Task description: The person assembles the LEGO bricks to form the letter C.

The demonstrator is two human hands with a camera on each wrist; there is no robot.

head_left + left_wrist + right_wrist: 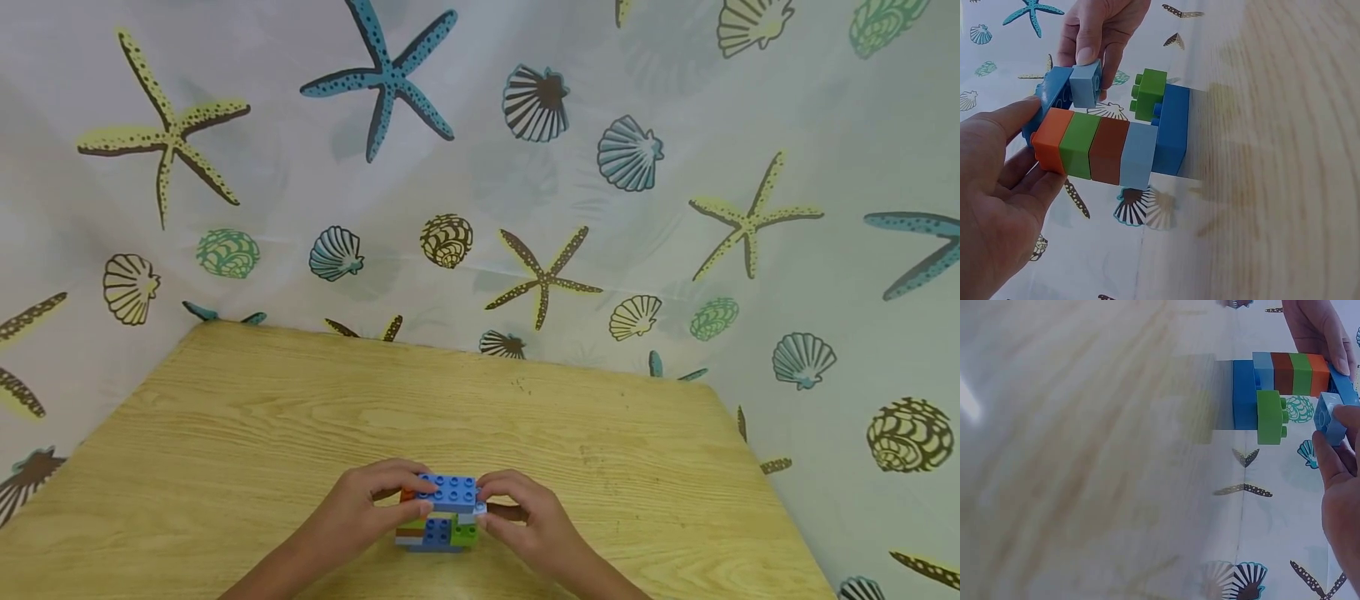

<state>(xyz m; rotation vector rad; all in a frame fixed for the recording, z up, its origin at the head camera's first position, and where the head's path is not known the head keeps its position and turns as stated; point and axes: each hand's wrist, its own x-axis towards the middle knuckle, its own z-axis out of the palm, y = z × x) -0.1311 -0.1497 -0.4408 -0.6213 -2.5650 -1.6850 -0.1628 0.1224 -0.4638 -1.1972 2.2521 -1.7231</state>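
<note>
A long blue brick [453,493] lies across the top of a toy-brick build. My left hand [375,500] grips its left end, thumb in front, fingers behind, around the orange brick [1052,140]. Under that end, a column runs down through a green brick [1077,144], a brown brick [1109,150] and a light blue brick [1139,156]. The blue base brick [1174,128] carries this column and another green brick [1269,417]. My right hand [528,512] pinches a small light blue brick [1330,419] at the top brick's right end, above a gap over that green brick.
The build stands on a wood-grain table [420,408] close to its near side. A white cloth [465,183] printed with starfish and shells hangs behind the table and along both sides.
</note>
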